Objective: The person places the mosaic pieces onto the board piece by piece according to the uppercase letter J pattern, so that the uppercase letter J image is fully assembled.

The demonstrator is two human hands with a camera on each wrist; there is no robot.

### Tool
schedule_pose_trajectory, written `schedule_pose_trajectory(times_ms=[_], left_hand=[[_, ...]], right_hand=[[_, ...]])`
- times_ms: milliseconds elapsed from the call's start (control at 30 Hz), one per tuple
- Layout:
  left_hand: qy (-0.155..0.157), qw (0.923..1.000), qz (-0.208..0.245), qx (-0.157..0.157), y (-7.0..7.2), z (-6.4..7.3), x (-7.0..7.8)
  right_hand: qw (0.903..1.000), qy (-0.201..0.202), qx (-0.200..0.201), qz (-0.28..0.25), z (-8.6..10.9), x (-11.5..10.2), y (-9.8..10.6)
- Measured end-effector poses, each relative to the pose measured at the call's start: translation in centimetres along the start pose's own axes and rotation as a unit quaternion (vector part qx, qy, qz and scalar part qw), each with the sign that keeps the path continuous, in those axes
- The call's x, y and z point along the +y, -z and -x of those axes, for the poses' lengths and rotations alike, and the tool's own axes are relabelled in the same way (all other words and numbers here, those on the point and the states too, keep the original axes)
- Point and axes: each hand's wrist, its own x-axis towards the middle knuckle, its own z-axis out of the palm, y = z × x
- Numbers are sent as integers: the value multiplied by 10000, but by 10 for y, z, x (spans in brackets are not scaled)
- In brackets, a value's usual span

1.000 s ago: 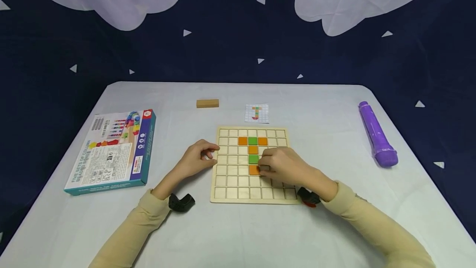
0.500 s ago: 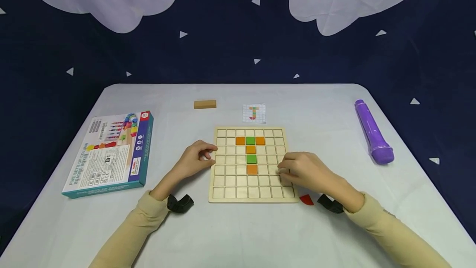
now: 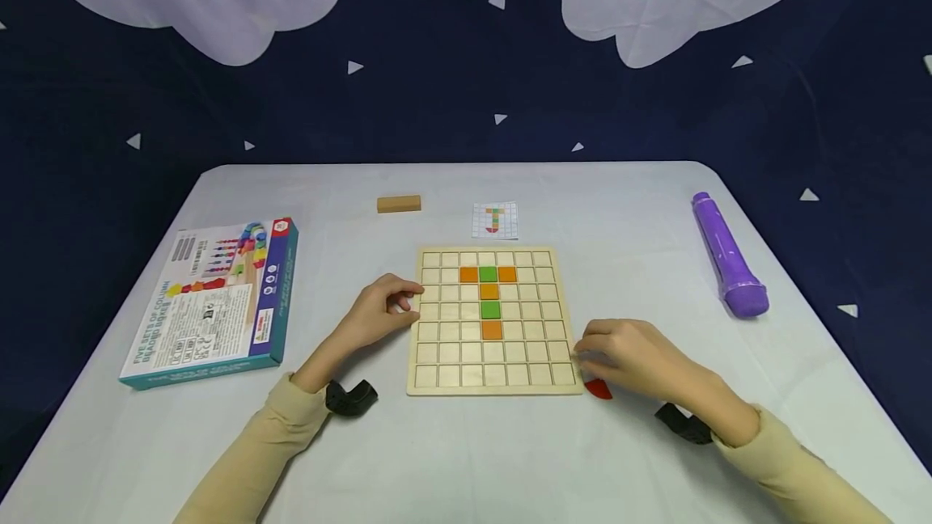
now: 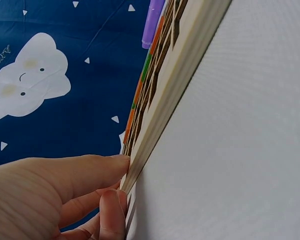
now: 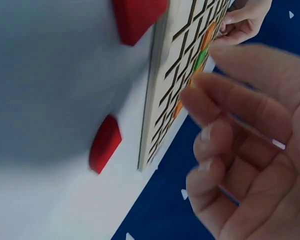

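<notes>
A wooden grid board [image 3: 451, 352] lies mid-table, with several orange tiles [image 3: 492, 330] and two green tiles [image 3: 491, 310] forming a T shape in its cells. At its left edge, my left hand [image 3: 374, 312] touches the rim with thumb and fingertips, as the left wrist view [image 4: 85, 187] also shows. My right hand [image 3: 629, 356] hovers off the board's right edge, fingers loosely bent and holding nothing. A red quarter-round piece [image 3: 599, 389] lies by the lower right corner. In the right wrist view there are two red pieces [image 5: 105, 145]; the hand hides one from the head view.
Behind the board lies a small card [image 3: 495, 221] printed with a coloured grid pattern. A wooden block [image 3: 399, 204] is to its left. A boxed toy set [image 3: 211, 302] lies at left, and a purple microphone-shaped object [image 3: 730, 255] at right. White cloth covers the table [image 3: 473, 459].
My right hand has left the tiles and moved right and towards me, past the board's edge. The lowest orange tile now shows fully. My left hand has stayed at the rim.
</notes>
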Motion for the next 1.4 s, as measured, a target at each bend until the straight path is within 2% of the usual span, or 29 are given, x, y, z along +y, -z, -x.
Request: schedule_pose_trajectory(times_ms=[100,400,767,1067,1300,1400], left_hand=[[-16,10000,-4,10,0,0,0],[35,10000,-5,-11,0,0,-2],[32,10000,3,-16,0,0,-1],[-9,10000,42,-40,0,0,0],[25,10000,24,-40,0,0,0],[34,10000,22,-20,1,0,0]], right_hand=[[9998,102,-129,-108,7,2,0],[9987,402,-187,-244,21,6,-2],[9976,598,-100,-345,27,6,-12],[9986,290,-168,-407,28,4,-13],[9992,284,156,-217,19,3,-6],[9992,266,178,-234,12,2,-4]])
